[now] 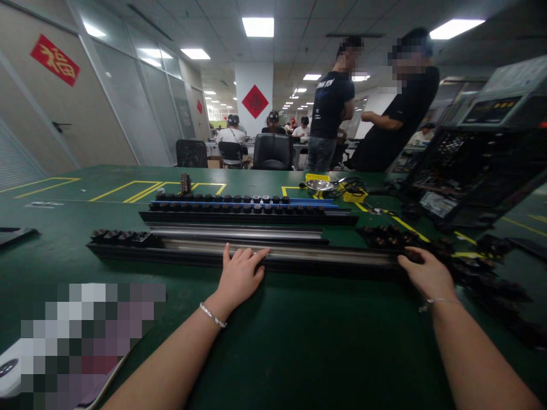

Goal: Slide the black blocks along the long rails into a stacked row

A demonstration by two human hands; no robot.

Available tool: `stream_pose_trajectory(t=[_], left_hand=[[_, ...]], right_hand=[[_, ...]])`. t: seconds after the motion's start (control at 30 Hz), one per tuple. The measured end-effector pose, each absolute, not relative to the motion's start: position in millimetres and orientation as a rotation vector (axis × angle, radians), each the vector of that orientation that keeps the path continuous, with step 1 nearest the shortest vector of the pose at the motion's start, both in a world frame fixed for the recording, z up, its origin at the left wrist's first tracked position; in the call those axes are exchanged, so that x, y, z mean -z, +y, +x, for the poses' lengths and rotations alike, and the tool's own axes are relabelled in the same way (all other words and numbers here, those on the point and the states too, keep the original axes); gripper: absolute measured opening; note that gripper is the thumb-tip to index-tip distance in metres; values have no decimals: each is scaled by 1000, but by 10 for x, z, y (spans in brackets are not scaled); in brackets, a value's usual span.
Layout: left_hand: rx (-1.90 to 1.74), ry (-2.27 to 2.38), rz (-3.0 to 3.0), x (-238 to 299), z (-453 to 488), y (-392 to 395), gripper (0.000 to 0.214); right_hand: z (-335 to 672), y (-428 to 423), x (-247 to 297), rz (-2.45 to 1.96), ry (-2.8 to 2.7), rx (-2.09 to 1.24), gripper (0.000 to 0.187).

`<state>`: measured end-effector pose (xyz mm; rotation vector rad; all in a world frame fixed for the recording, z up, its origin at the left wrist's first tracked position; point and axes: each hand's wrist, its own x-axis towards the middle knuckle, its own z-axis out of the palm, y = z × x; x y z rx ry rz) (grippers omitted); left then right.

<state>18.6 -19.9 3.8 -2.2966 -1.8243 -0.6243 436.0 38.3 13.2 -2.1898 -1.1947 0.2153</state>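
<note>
A long black rail (325, 263) with a metallic inner channel lies across the green table in front of me. Several black blocks (128, 237) sit in its left end. My left hand (243, 274) rests on the middle of the rail, fingers spread. At the right end, my right hand (429, 274) is curled with thumb and index finger around something dark; whether it is a block or the rail's end I cannot tell. Loose black blocks (388, 236) lie beside and behind that hand. Just behind the rail is a second rail (239, 233) with a bare metallic channel.
Farther back stand a rail filled with black blocks (213, 209) and a blue strip (311, 202). A metal bowl (319, 185) and a black open-sided case (461, 171) are at the right. A blurred-out object (85, 341) lies front left. Two people (331, 108) stand beyond the table.
</note>
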Motion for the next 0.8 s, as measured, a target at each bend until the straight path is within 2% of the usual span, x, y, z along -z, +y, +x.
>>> stream_pose_trajectory(t=[0.8], left_hand=[[593, -1833, -2280, -46, 195, -204, 41]], right_hand=[[4554, 408, -126, -2294, -956, -129, 45]])
